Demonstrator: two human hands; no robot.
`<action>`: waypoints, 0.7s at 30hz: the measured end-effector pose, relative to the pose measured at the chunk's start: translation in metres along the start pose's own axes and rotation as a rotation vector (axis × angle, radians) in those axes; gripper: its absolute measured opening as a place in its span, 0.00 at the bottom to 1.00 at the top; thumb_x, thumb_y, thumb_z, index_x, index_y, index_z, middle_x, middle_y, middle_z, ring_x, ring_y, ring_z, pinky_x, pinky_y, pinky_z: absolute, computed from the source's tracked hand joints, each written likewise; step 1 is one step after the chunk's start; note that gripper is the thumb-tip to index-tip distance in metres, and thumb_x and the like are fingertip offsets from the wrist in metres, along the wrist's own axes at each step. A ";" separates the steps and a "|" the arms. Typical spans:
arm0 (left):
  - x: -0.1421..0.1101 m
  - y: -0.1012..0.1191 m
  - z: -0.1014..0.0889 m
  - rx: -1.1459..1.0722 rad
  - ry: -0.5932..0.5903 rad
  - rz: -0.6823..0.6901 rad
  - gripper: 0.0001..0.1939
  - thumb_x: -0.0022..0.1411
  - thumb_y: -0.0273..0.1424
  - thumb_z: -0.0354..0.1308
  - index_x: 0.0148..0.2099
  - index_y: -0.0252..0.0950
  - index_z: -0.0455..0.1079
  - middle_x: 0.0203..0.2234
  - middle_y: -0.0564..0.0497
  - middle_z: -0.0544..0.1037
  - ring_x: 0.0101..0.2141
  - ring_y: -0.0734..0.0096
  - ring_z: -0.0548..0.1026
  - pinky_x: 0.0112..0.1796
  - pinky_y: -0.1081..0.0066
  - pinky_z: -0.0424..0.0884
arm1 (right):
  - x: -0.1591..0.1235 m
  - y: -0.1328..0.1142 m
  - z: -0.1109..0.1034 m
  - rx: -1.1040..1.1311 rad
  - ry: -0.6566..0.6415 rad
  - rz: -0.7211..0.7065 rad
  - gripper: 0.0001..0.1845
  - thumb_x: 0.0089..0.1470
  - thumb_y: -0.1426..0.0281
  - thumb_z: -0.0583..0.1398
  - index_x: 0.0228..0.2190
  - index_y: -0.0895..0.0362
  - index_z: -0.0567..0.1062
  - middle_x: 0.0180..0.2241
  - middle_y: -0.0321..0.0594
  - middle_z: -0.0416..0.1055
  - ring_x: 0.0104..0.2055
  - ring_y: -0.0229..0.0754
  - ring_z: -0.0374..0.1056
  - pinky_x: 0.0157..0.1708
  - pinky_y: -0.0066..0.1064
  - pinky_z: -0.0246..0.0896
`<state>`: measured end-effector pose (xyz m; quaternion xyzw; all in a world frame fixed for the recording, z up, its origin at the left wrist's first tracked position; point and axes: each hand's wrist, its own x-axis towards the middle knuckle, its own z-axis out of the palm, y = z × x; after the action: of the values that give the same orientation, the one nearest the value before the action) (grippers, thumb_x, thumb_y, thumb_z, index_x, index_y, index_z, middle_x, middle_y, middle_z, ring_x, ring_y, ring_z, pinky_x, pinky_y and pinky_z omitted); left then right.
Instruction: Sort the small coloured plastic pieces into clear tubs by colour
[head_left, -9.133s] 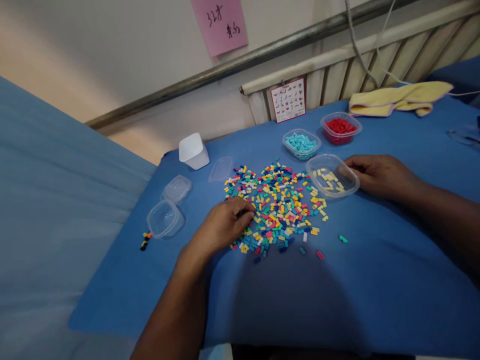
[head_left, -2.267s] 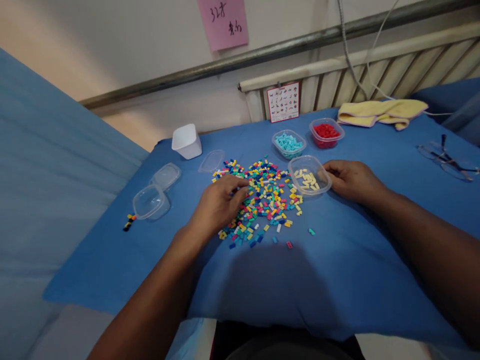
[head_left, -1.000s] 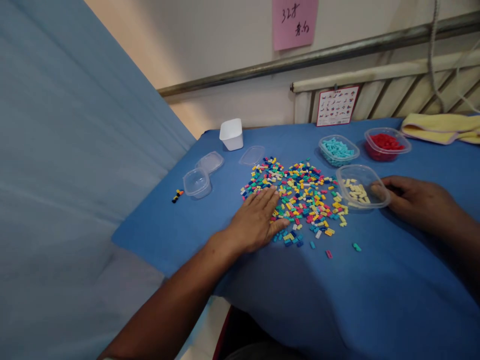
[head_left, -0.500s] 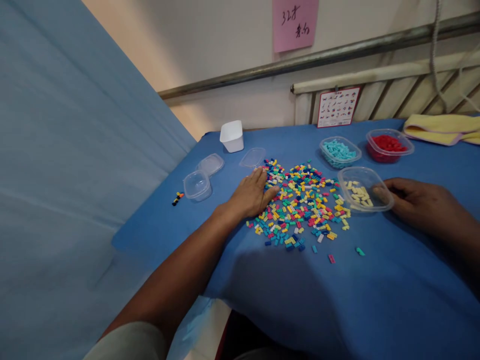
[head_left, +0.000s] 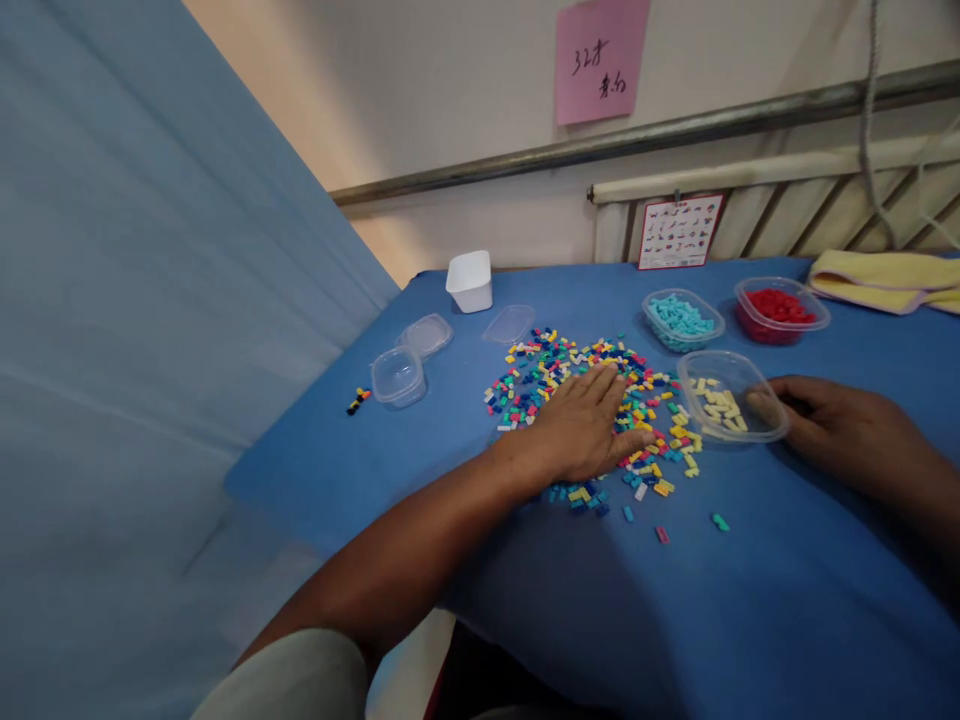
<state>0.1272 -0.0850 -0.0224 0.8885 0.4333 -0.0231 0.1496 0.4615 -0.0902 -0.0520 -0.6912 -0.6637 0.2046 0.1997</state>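
Observation:
My left hand [head_left: 581, 425] lies flat with fingers stretched over a spread pile of small multicoloured building bricks [head_left: 529, 385]. It covers the middle of the pile. On the right, my right hand [head_left: 832, 425] grips the side of a clear plastic container [head_left: 761, 432], its fingertips showing through the wall. Pale yellow bricks [head_left: 724, 408] lie inside that container. Just behind it stand a tub of light blue bricks [head_left: 681, 318] and a tub of red bricks [head_left: 780, 308]. A few stray bricks, one green [head_left: 720, 522] and one pink [head_left: 661, 535], sit near the front.
Left of the pile are a clear container [head_left: 397, 378], clear lids [head_left: 510, 324], a white tub [head_left: 470, 282] and a small black-and-orange brick piece [head_left: 358, 401]. A picture card [head_left: 680, 232] leans at the back by the radiator. A yellow cloth [head_left: 885, 280] lies far right.
My left hand has gone from a curled pose at the pile's left side to flat, then swept right across its middle. My right hand keeps the container. The view has turned left.

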 end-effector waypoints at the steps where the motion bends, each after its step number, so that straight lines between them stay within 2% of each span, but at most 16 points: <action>1: -0.009 -0.002 0.000 -0.001 -0.002 -0.002 0.54 0.78 0.66 0.33 0.86 0.28 0.45 0.84 0.36 0.41 0.83 0.48 0.38 0.80 0.48 0.40 | 0.000 0.000 0.000 0.000 -0.002 0.000 0.34 0.53 0.32 0.57 0.36 0.46 0.83 0.37 0.41 0.86 0.39 0.59 0.81 0.37 0.44 0.69; 5: -0.045 -0.017 -0.006 0.015 0.012 -0.055 0.52 0.78 0.66 0.35 0.85 0.33 0.48 0.83 0.37 0.45 0.83 0.47 0.42 0.79 0.44 0.45 | -0.001 -0.001 -0.001 -0.007 0.012 -0.018 0.34 0.54 0.32 0.56 0.36 0.47 0.83 0.36 0.41 0.86 0.38 0.58 0.81 0.35 0.44 0.69; 12: -0.093 -0.053 -0.014 0.044 -0.003 -0.235 0.52 0.80 0.64 0.35 0.86 0.29 0.46 0.83 0.33 0.45 0.82 0.44 0.44 0.79 0.42 0.46 | -0.002 -0.003 0.000 0.013 0.018 -0.035 0.32 0.56 0.34 0.57 0.36 0.47 0.83 0.36 0.41 0.86 0.39 0.59 0.81 0.36 0.43 0.69; 16: -0.097 -0.071 -0.013 0.041 0.017 -0.289 0.52 0.79 0.65 0.35 0.86 0.30 0.46 0.83 0.33 0.45 0.82 0.43 0.43 0.78 0.41 0.47 | -0.002 0.000 0.000 0.014 0.004 -0.035 0.32 0.57 0.34 0.58 0.38 0.47 0.84 0.36 0.41 0.86 0.39 0.58 0.81 0.37 0.43 0.70; 21: -0.078 -0.088 -0.018 0.048 0.057 -0.298 0.52 0.79 0.65 0.36 0.85 0.29 0.47 0.83 0.31 0.43 0.82 0.42 0.44 0.78 0.41 0.48 | -0.001 0.004 0.001 0.011 0.015 -0.046 0.32 0.58 0.35 0.58 0.38 0.48 0.84 0.39 0.41 0.87 0.40 0.59 0.81 0.37 0.43 0.70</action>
<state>0.0086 -0.0888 -0.0136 0.8178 0.5638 -0.0303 0.1111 0.4641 -0.0915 -0.0551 -0.6760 -0.6769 0.1984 0.2132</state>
